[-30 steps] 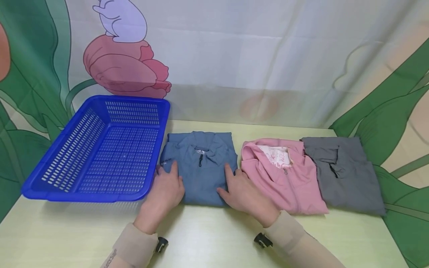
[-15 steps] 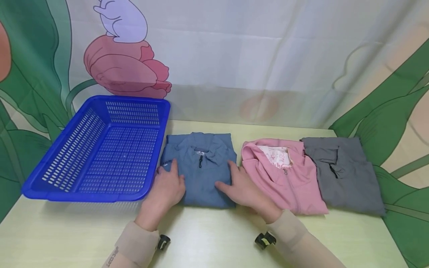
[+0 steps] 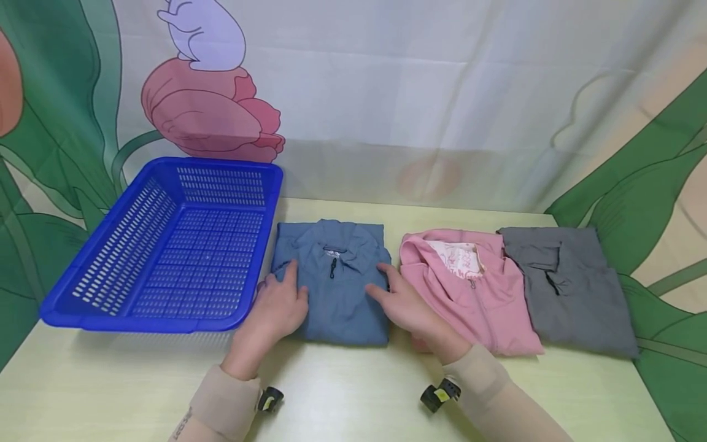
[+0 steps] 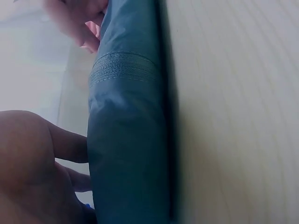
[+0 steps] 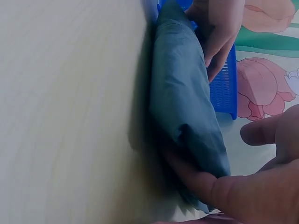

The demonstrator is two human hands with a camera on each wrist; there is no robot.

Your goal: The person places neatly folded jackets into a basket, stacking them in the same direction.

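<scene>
A blue-grey half-zip jacket (image 3: 337,307) lies folded in front of me, collar toward the backdrop. My left hand (image 3: 278,305) rests at its left side, with the index finger stretched over the top. At the jacket's right edge is my right hand (image 3: 407,307). The right wrist view shows one finger (image 5: 191,179) of it tucked in along the underside of the fold, while the thumb (image 5: 259,131) stands apart above the cloth. In the left wrist view, the jacket's near edge (image 4: 126,135) lies along the table, with left-hand fingers (image 4: 70,144) over it.
A blue plastic basket (image 3: 255,258) stands to the left, close to the jacket. On the right lie a folded pink zip top (image 3: 508,301) and a folded grey garment (image 3: 585,307), side by side. A printed curtain (image 3: 353,110) hangs behind the pale table (image 3: 342,393).
My right hand has shifted from the jacket's top out to its right edge, its fingers now at the side. The left hand has stayed nearly in place.
</scene>
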